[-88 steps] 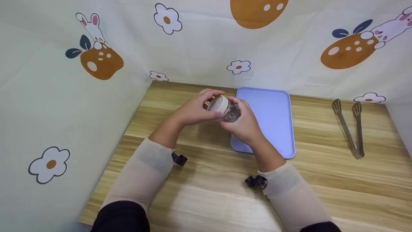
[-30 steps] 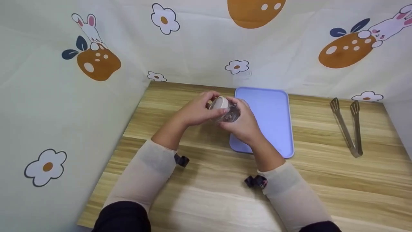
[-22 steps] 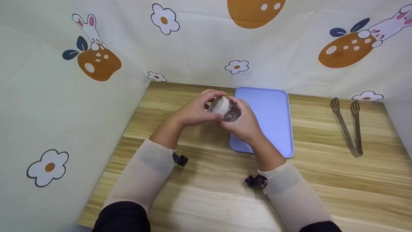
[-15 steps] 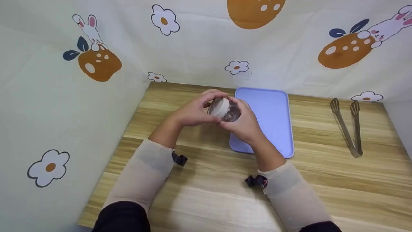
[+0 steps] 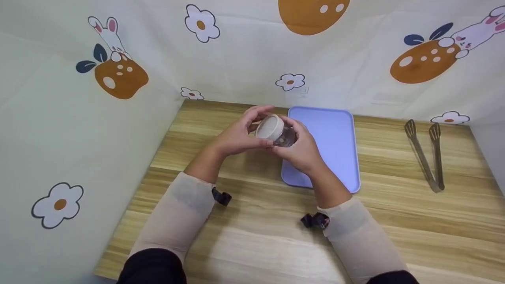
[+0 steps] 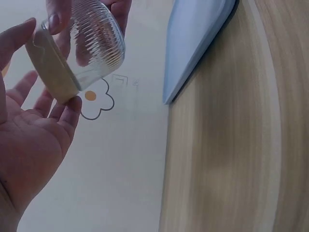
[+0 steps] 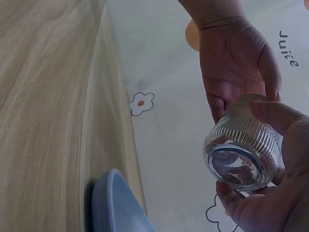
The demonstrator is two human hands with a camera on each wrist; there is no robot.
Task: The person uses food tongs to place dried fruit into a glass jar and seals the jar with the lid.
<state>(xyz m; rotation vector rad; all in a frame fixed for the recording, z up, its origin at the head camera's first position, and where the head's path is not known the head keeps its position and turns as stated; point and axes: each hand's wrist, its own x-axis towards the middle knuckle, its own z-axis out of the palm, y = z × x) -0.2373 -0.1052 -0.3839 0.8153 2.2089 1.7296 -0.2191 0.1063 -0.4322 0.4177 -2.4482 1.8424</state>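
A small clear glass jar [image 5: 287, 139] with ribbed sides is held in the air, tilted, over the tray's left edge. Its pale round lid [image 5: 270, 128] faces up and to the left and sits on the jar's mouth. My left hand [image 5: 236, 136] holds the lid by its rim, thumb on the near side and fingertips on the far side, as the left wrist view shows on the lid [image 6: 54, 72]. My right hand [image 5: 303, 152] grips the jar's body. In the right wrist view the jar's bottom [image 7: 236, 166] shows between thumb and fingers.
A lilac rectangular tray [image 5: 335, 157] lies on the wooden table [image 5: 256, 228] beneath and right of the hands. Metal tongs [image 5: 428, 161] with slotted ends lie spread at the right. A patterned cloth [image 5: 236, 59] hangs behind and at both sides.
My left thumb has drawn back from far across the lid, and the left fingers have lifted and spread along its rim. The jar has turned slightly. My right hand keeps its grip.
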